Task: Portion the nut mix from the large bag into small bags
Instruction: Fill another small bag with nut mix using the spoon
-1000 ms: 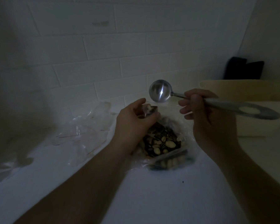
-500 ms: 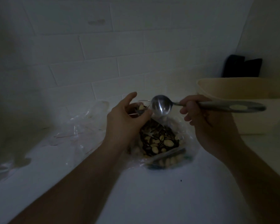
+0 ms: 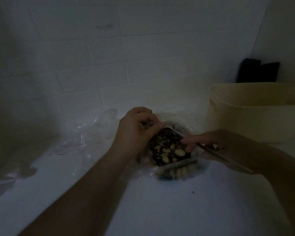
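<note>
Clear plastic large bag of mixed nuts [image 3: 169, 149]: on white counter, mouth pinched open by left hand [image 3: 136, 132]. Right hand [image 3: 216, 145] grips metal scoop handle [image 3: 218, 155], bowl hidden. Risk: slack rim collapsing, spillage.

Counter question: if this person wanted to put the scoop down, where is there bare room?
The widest bare patch of white counter lies in front of the nut bag, between the two forearms. Left of the left hand it is crowded with crumpled clear plastic bags. To the right, the beige tub takes up the space behind the right hand.
</note>
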The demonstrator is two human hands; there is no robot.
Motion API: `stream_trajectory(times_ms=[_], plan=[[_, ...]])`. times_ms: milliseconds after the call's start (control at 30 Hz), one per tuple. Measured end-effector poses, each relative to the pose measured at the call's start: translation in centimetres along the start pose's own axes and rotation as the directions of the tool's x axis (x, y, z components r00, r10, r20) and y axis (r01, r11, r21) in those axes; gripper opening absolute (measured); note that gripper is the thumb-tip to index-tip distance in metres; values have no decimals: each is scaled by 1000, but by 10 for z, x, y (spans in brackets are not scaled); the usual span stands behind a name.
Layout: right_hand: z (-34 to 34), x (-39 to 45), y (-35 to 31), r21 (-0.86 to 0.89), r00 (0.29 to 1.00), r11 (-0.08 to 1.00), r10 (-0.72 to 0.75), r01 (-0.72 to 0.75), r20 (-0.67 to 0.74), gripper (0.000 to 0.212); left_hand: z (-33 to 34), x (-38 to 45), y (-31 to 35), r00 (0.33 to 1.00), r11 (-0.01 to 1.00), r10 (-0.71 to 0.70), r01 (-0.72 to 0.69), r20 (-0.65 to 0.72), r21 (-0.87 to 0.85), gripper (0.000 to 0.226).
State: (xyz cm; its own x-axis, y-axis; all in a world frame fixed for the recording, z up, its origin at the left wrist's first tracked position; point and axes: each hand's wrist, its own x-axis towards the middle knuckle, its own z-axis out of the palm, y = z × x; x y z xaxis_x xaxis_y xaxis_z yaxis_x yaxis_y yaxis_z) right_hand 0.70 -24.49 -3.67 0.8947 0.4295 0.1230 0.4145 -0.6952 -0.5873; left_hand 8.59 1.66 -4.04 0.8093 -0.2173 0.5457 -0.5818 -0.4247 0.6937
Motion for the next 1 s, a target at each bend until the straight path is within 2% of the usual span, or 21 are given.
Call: stream_trajectory(times_ms=[67,133,200,267,367,467,567,633,700,767,833,900,967,1000], plan=[[-5,-3,-2,-39,997,997,61,-59,47,57,-2,1,-1,998,998,42,-44,43,53,6],[-6,-5,-1,-43,990,991,130,-128,52,62,-4,1,-2,989,982,122,-132,82,138,16],[-5,-7,-5,-7,990,991,137,-137,23,64,-4,1,-2,979,960,189,-200,73,194,24],[-7,-7,-6,25,987,988,156,-155,-41,61,-4,2,0,979,963,200,-202,28,178,22],[-6,-3,-6,45,943,978,207,-203,-262,40,-2,3,0,975,970,222,-220,-9,107,16],[5,5,-2,-176,897,936,219,-304,-385,17,0,1,-2,982,979,187,-188,21,74,22],[14,8,-3,-224,903,915,244,-335,-355,21,0,2,-3,989,988,136,-140,64,61,30],[10,6,-10,-209,910,911,286,-355,-299,26,-5,4,-3,983,997,55,-63,177,37,31],[-2,-1,-19,-170,893,890,378,-424,-244,27,-12,4,-4,943,999,-26,40,333,-34,35],[-15,-10,-24,-192,872,852,463,-487,-158,28,-19,4,-5,910,987,-70,123,408,-105,26],[-26,-19,-30,-203,861,838,502,-507,-78,30,-25,6,-6,912,982,-80,143,401,-127,12],[-33,-25,-32,-198,847,826,528,-528,-60,30,-26,7,-5,936,989,-45,92,349,-117,14],[-35,-25,-36,-246,843,806,520,-538,-136,28,-23,7,-1,957,971,-35,101,289,-216,15],[-34,-23,-39,-260,857,818,467,-513,-218,27,-22,6,2,965,949,-34,113,262,-294,14]])
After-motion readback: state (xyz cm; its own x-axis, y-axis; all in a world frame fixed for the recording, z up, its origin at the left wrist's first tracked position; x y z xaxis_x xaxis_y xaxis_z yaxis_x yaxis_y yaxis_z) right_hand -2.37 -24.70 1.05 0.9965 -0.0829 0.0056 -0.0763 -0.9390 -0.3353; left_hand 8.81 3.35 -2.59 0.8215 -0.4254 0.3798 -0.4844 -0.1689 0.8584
